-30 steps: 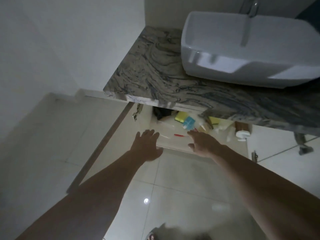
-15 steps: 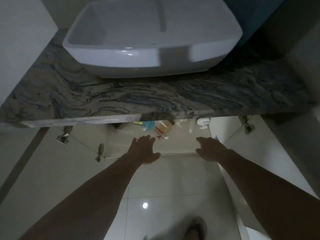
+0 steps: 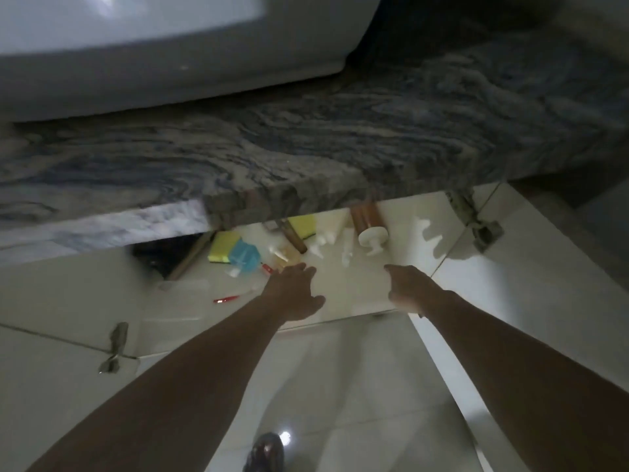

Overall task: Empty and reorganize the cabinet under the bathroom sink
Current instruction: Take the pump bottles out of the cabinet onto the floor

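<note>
The open cabinet's white floor shows under the marble counter. On it stand a brown pump bottle with a white top, white spray bottles, a blue-capped bottle, yellow sponges and a red toothbrush. My left hand reaches in with fingers extended, holding nothing, just short of the small bottles. My right hand stretches over the cabinet floor, also holding nothing; its fingers are blurred.
A white basin sits on the counter above. The cabinet doors stand open left and right, with metal hinges. Glossy tile floor lies below, with my foot at the bottom edge.
My view has dropped and moved closer, so more of the cabinet's inside shows. Both hands have stretched farther towards the cabinet floor.
</note>
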`<state>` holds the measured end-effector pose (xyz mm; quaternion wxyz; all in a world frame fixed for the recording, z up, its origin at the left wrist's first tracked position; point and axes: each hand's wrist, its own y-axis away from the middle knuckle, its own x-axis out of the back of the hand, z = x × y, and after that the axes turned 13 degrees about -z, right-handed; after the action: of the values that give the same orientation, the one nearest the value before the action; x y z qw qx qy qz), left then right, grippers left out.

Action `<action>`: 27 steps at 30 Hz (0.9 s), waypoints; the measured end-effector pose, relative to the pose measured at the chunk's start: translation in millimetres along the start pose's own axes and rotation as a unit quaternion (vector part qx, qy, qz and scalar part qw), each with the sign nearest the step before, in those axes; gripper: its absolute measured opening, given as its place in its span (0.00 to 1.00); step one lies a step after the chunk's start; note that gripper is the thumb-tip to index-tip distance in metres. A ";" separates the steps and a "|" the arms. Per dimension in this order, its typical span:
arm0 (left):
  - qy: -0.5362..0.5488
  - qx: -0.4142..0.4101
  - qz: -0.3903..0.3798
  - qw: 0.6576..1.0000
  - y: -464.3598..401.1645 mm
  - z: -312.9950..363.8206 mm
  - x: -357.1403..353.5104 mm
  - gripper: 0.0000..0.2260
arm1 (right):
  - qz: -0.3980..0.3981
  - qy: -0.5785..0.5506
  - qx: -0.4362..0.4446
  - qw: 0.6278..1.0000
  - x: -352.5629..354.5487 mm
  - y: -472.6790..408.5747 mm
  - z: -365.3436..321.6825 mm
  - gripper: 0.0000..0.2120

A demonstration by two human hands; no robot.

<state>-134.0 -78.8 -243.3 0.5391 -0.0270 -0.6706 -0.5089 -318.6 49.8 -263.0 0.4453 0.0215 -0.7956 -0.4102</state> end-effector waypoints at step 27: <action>0.481 -0.152 0.158 0.849 -320.2 77.8 -72.9 0.17 | 0.255 -0.022 0.077 0.964 -46.5 -293.3 78.4 0.35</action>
<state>-345.0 -140.0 -499.5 0.8566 0.0338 -0.2284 -0.4614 -444.6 -76.3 -513.1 0.5146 -0.1564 -0.8135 -0.2213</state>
